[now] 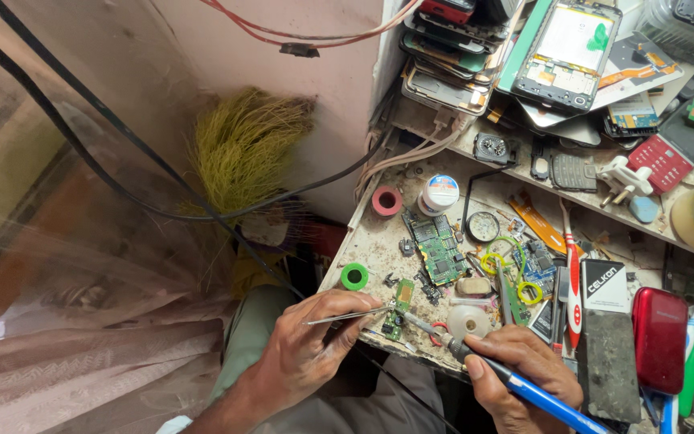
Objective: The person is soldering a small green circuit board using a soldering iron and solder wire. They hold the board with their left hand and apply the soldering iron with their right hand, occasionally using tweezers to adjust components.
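From the head camera, a stained, cluttered worktop [379,241] fills the right side, a pink wall [315,88] rising at its far left edge. The left hand [303,350] pinches metal tweezers [347,316] whose tips touch a small green circuit board [399,309] at the near edge. The right hand [520,362] grips a blue-handled soldering iron [524,388], tip beside that board. A shelf [524,173] of phone parts lies far right; a straw broom [242,149] leans left.
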